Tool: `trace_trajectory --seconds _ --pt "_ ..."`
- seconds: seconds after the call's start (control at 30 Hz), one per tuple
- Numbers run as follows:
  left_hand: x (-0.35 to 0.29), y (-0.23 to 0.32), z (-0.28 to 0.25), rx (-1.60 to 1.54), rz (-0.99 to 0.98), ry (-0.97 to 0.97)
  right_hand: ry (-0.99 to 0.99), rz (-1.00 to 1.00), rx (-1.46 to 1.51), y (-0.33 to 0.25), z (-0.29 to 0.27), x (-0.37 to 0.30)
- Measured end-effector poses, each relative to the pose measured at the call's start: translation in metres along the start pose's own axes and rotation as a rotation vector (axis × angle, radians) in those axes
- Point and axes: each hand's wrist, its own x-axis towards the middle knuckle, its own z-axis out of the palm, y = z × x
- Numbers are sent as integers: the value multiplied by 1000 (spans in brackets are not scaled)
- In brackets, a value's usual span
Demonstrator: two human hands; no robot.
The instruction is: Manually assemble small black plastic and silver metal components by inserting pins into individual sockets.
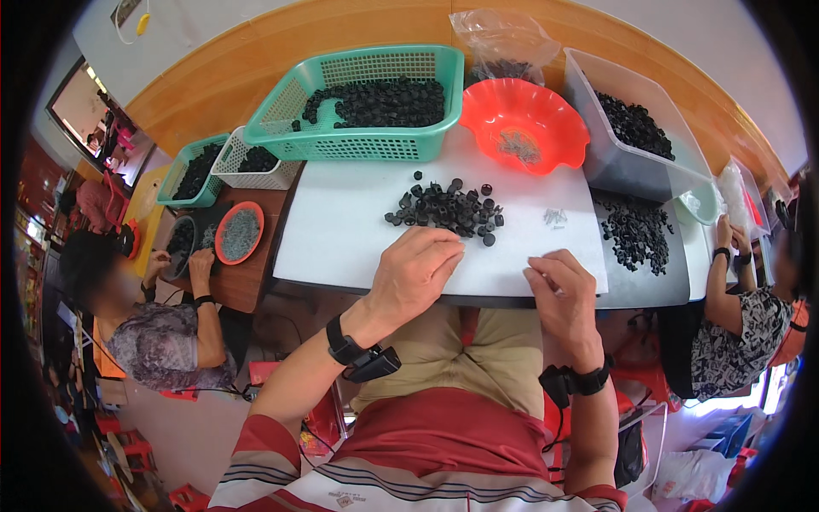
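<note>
On the white work surface (341, 213) lies a loose pile of small black plastic parts (448, 207), some of them round caps. My left hand (414, 271) is at the pile's near edge, its fingers bent and drawn together; whatever they may hold is hidden. Close to the table's front edge, my right hand (565, 294) has its fingers curled toward the thumb in a pinch. Anything between those fingertips is too small to name. Beyond the right hand lies a little heap of thin, pale metal pins (554, 218).
A green basket (358, 145) of black parts, a red scalloped bowl (486, 98) with pins and a clear bin (614, 175) stand at the back. More black parts (636, 239) spread on the right. Co-workers sit on the left (162, 341) and right (734, 341).
</note>
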Motion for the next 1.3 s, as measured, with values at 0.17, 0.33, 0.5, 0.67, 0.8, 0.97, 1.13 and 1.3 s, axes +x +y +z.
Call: trace_trajectory --seconds 0.17,0.33,0.5,0.67,0.8,0.97,1.13,1.3 --pt "-2 10 10 -62 -12 25 -87 -45 -56 -15 19 24" --pt "-7 8 18 -143 -95 34 -143 -13 -153 -12 34 37" --pt "-11 8 21 -193 -162 12 -158 -1 -248 -10 44 40" --pt "-12 6 20 -218 -206 -5 -194 28 -243 -13 42 41" --pt "-9 8 14 -271 -287 -40 -194 142 62 -19 37 39" --pt "-5 11 8 -439 -398 -118 -241 282 412 -23 33 27" --pt "-6 11 4 -516 -373 -186 -222 286 572 -20 40 17" --pt "-7 11 3 -399 -304 -189 -193 296 553 -22 44 8"
